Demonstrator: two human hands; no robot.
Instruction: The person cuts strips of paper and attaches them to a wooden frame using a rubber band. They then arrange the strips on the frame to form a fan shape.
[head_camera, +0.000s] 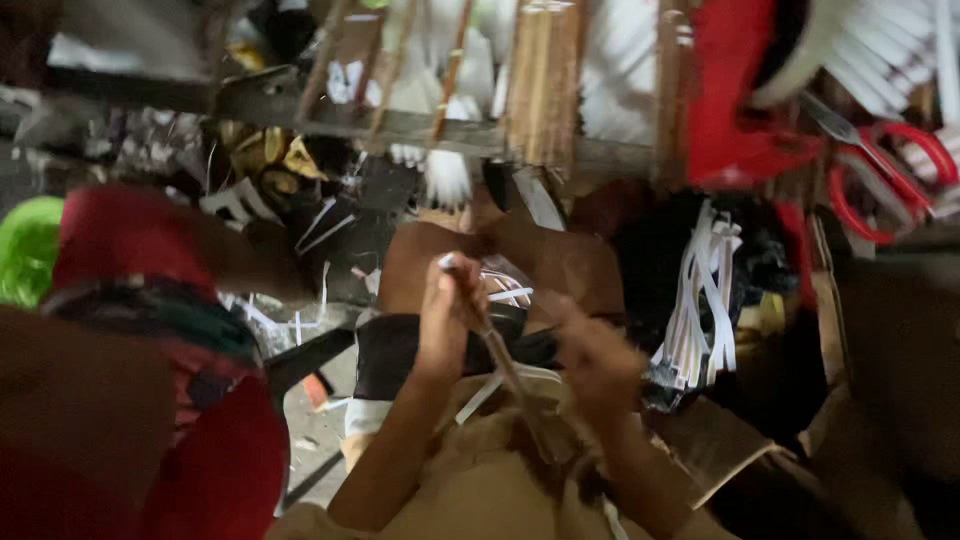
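Stick (505, 365), thin and brownish, is running diagonally from the left hand (447, 315) down toward the person's lap, and it's sitting right in the middle of the shot between both hands. Its top end is poking out just above the left hand's fingers (450, 290), with a small pale tip showing there. Those fingers are curling tight around the stick, so that hand is clearly gripping it. The lower part of the stick is passing just beside the right hand (597, 362), but that hand is smeared by motion blur, so I honestly can't tell if its fingers are clamping anything or just hovering loose near the stick.

Texture-wise the stick is looking like plain wood or bamboo, narrow and straight. A couple of white strips (497, 382) are lying across the lap under it, flat and papery looking. Off to the right a whole bundle of white strips (703, 300) is hanging down in a bunch, same flat ribbon shape. Up top a bundle of sticks (543, 80) is standing against a dark wooden rail, and red-handled scissors (880, 170) are resting at the upper right, shiny metal blades with plastic loops. Someone in a red garment (130, 240) is sitting at the left, blurry too.
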